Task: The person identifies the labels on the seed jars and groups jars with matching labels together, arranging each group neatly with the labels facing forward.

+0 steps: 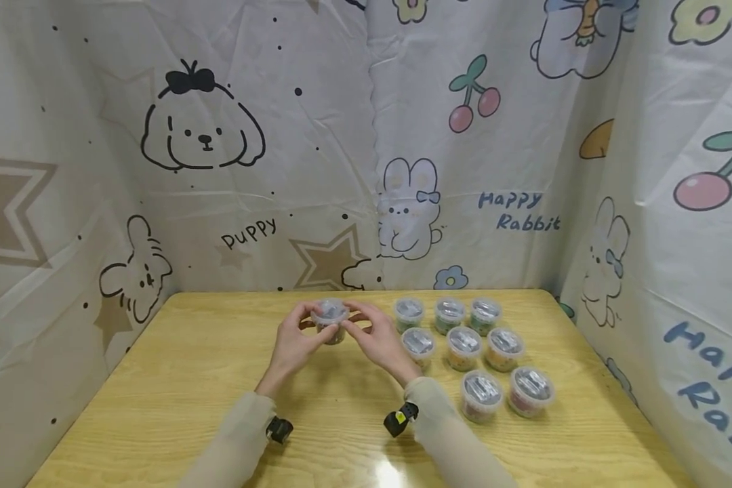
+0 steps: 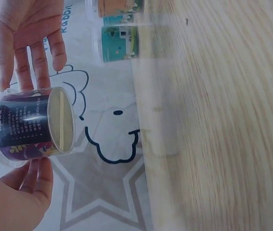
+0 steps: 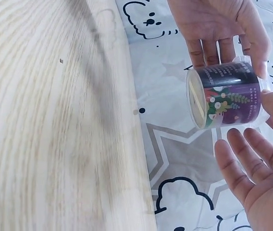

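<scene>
A clear plastic tub (image 1: 331,313) with a lid is held above the table between both hands. Its label is black and purple with printed flowers, and a pale stick shows against the bottom of the tub (image 2: 62,120) in the left wrist view. My left hand (image 1: 294,341) grips it from the left, thumb across the front and fingers round the side. From the right, my right hand (image 1: 375,335) pinches the tub near the lid with thumb and forefinger. In the right wrist view, other fingers of the right hand (image 3: 256,178) are spread away from the tub (image 3: 230,96).
Several similar lidded tubs stand in rows on the right of the wooden table (image 1: 219,359): green ones (image 1: 449,316) at the back, orange ones (image 1: 463,348) in the middle, pinkish ones (image 1: 481,396) in front. A printed curtain (image 1: 317,169) hangs behind and at both sides.
</scene>
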A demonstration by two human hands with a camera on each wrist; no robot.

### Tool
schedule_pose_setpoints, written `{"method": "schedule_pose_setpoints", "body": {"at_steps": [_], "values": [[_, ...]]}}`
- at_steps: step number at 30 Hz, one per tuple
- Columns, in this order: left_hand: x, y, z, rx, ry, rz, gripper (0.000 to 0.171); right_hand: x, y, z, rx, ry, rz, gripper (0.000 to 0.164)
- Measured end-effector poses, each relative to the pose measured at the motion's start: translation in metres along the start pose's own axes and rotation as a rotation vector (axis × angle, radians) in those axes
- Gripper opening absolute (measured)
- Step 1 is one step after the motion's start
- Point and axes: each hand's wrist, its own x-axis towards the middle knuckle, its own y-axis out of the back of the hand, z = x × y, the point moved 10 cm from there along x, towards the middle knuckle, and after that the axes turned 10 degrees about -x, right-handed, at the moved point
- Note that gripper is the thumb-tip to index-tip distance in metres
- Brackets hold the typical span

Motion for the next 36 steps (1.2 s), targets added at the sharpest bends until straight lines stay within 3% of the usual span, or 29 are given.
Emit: {"method": "schedule_pose_setpoints", "body": {"at_steps": [8, 15, 18, 24, 28, 36], "values": [[0.003, -0.012, 0.005, -0.077, 0.029, -0.038, 0.035, -0.003, 0.011, 0.006, 0.077, -0.035, 0.048, 0.039], [-0.002, -0.014, 0.037, -0.063, 0.053, -0.073, 0.034, -0.004, 0.018, 0.004, 0.117, -0.034, 0.066, 0.039], [-0.002, -0.014, 0.04, -0.08, 0.059, -0.09, 0.033, -0.004, 0.017, 0.006, 0.161, -0.051, 0.034, 0.042], [0.001, -0.018, 0.038, -0.168, 0.084, -0.167, 0.031, -0.003, 0.014, 0.008, 0.292, -0.073, -0.06, 0.046], [0.003, -0.021, 0.038, -0.198, 0.098, -0.21, 0.029, -0.002, 0.014, 0.005, 0.35, -0.043, -0.106, 0.044], [0.004, -0.026, 0.031, -0.215, 0.107, -0.252, 0.028, -0.002, 0.018, 0.007, 0.38, -0.034, -0.078, 0.028]]}}
